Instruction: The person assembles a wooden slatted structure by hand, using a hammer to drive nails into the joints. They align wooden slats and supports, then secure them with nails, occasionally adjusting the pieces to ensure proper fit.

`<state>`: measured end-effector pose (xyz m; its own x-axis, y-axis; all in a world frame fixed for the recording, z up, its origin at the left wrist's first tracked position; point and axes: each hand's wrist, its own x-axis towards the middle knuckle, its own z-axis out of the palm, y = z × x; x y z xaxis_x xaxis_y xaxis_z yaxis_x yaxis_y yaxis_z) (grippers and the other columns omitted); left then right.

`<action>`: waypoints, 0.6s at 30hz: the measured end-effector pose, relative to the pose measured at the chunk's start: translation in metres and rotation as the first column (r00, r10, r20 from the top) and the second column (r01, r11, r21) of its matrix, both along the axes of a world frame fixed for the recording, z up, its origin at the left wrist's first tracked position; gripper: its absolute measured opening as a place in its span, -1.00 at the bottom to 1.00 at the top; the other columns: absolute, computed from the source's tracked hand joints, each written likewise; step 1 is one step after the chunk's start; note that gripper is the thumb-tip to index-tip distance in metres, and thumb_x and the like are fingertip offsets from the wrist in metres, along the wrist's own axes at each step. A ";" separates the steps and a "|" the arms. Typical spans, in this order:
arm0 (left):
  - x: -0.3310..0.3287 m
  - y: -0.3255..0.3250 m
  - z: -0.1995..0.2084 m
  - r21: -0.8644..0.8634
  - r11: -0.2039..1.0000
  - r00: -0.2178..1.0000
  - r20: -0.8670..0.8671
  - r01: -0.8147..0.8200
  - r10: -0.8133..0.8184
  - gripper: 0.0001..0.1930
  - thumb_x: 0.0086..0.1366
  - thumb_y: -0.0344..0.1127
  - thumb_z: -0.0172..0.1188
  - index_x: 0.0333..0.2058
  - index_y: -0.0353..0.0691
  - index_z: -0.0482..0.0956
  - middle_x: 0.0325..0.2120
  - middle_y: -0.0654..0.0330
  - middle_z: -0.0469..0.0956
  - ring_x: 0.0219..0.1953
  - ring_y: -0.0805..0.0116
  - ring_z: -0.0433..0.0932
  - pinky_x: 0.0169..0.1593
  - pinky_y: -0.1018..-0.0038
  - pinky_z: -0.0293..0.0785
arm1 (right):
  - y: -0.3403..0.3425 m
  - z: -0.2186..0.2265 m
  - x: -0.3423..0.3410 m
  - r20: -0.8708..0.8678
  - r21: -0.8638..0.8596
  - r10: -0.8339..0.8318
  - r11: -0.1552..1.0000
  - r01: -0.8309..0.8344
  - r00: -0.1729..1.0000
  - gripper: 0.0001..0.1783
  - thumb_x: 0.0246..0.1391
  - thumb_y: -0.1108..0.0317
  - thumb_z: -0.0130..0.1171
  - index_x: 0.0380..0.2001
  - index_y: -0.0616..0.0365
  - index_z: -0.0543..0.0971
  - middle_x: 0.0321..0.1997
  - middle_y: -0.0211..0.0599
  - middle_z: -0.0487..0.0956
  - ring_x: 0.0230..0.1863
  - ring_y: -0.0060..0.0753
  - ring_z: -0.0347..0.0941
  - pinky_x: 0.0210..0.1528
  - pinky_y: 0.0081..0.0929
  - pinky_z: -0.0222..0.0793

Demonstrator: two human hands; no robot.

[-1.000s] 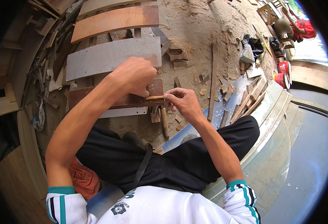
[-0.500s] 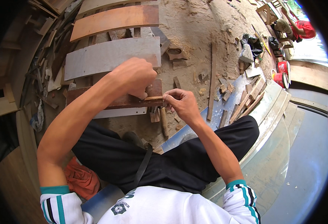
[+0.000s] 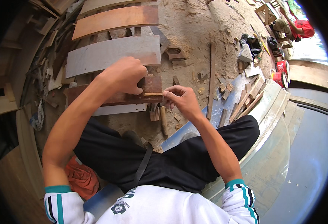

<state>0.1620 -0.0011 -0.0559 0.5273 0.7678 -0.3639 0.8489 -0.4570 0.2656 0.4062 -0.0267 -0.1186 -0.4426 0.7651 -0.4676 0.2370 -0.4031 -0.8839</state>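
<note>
A thin pale wood strip (image 3: 153, 94) lies across the right end of a dark red-brown board (image 3: 154, 83). My right hand (image 3: 182, 99) pinches the strip's right end between thumb and fingertips, just past the board's edge. My left hand (image 3: 124, 76) is closed above the board, its thumb pointing down near the strip's left end. The curled fingers hide whatever that hand may hold. Just beyond it is a grey-white slat (image 3: 113, 54). Below the board's right end stands a rounded wooden handle (image 3: 164, 121), its other end hidden.
More slats, such as an orange-brown one (image 3: 115, 21), run away ahead. Wood offcuts (image 3: 246, 99) are heaped on a blue sheet (image 3: 223, 112) to the right. Red cans (image 3: 280, 79) stand farther off. A person in a red shirt (image 3: 303, 29) is at the far right.
My left hand has shifted left along the board, baring more of the strip. My right hand keeps its pinch, with the strip and board end slightly farther from me.
</note>
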 end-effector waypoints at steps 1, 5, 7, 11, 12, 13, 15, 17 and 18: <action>-0.003 -0.003 -0.001 -0.001 0.999 0.999 0.031 -0.032 0.032 -0.59 -0.17 -0.17 0.44 -0.36 -0.33 0.69 -0.46 -0.06 0.62 -0.30 -0.06 0.60 -0.16 0.20 0.53 | 0.003 0.000 0.005 -0.051 -0.049 0.000 0.999 -0.002 0.999 -0.79 0.19 0.36 0.26 -0.26 0.34 0.64 -0.45 -0.35 0.62 -0.50 -0.64 0.48 -0.45 -0.66 0.40; -0.014 -0.026 0.002 0.035 0.991 0.976 0.177 -0.133 0.125 -0.37 -0.17 -0.11 0.49 -0.10 -0.34 0.62 -0.22 0.00 0.59 -0.13 0.01 0.57 -0.06 0.21 0.51 | 0.017 0.002 0.032 -0.143 -0.123 -0.137 0.985 0.120 0.980 -0.79 0.20 0.36 0.24 -0.20 0.29 0.61 -0.39 -0.32 0.62 -0.45 -0.57 0.52 -0.40 -0.65 0.42; -0.011 -0.039 0.006 -0.024 0.979 0.967 0.156 -0.202 0.203 -0.27 -0.17 -0.10 0.51 0.02 -0.31 0.54 -0.14 0.04 0.53 -0.10 0.04 0.55 -0.04 0.21 0.51 | 0.023 0.001 0.042 -0.065 -0.092 -0.247 0.966 0.241 0.967 -0.78 0.21 0.35 0.23 -0.16 0.27 0.60 -0.37 -0.32 0.62 -0.42 -0.56 0.53 -0.38 -0.64 0.43; -0.015 -0.057 -0.013 0.052 0.970 0.939 0.268 -0.237 0.215 -0.13 -0.18 -0.12 0.56 0.16 -0.23 0.41 -0.02 0.08 0.42 -0.07 0.05 0.52 0.00 0.23 0.49 | 0.020 -0.008 0.047 -0.017 -0.073 -0.310 0.949 0.308 0.951 -0.79 0.21 0.35 0.22 -0.16 0.24 0.57 -0.34 -0.33 0.62 -0.35 -0.54 0.55 -0.34 -0.61 0.45; -0.014 -0.060 -0.017 0.055 0.965 0.932 0.279 -0.255 0.230 -0.12 -0.18 -0.13 0.56 0.16 -0.22 0.41 -0.02 0.09 0.42 -0.07 0.04 0.51 0.01 0.23 0.48 | 0.018 -0.009 0.046 -0.008 -0.076 -0.311 0.948 0.310 0.950 -0.80 0.21 0.36 0.21 -0.17 0.24 0.57 -0.34 -0.33 0.62 -0.35 -0.54 0.55 -0.33 -0.61 0.45; -0.014 -0.062 -0.020 0.057 0.960 0.925 0.290 -0.273 0.245 -0.12 -0.19 -0.15 0.57 0.17 -0.20 0.40 -0.01 0.09 0.41 -0.06 0.03 0.51 0.03 0.23 0.48 | 0.016 -0.010 0.044 -0.015 -0.068 -0.299 0.952 0.298 0.954 -0.81 0.20 0.37 0.21 -0.18 0.24 0.57 -0.33 -0.33 0.63 -0.35 -0.56 0.55 -0.33 -0.61 0.45; -0.014 -0.063 -0.024 0.060 0.953 0.911 0.315 -0.298 0.265 -0.12 -0.20 -0.17 0.57 0.17 -0.18 0.40 -0.01 0.10 0.41 -0.05 0.01 0.50 0.05 0.23 0.46 | 0.010 -0.010 0.036 -0.029 -0.053 -0.275 0.960 0.273 0.961 -0.83 0.20 0.39 0.19 -0.19 0.25 0.58 -0.32 -0.32 0.64 -0.35 -0.59 0.54 -0.31 -0.62 0.44; -0.013 -0.064 -0.026 0.060 0.948 0.898 0.343 -0.312 0.274 -0.12 -0.20 -0.19 0.57 0.17 -0.16 0.40 -0.01 0.10 0.39 -0.05 -0.01 0.48 0.08 0.22 0.44 | 0.004 -0.006 0.031 -0.062 0.069 -0.179 0.981 0.184 0.982 -0.83 0.20 0.41 0.17 -0.17 0.23 0.58 -0.32 -0.34 0.64 -0.34 -0.59 0.54 -0.30 -0.62 0.45; -0.014 -0.065 -0.027 0.051 0.946 0.887 0.367 -0.320 0.281 -0.13 -0.19 -0.20 0.56 0.17 -0.16 0.40 0.00 0.09 0.38 -0.04 -0.01 0.47 0.09 0.21 0.43 | 0.001 -0.001 0.026 -0.075 0.130 -0.129 0.982 0.138 0.989 -0.83 0.21 0.42 0.16 -0.16 0.22 0.58 -0.32 -0.35 0.65 -0.33 -0.59 0.54 -0.29 -0.62 0.45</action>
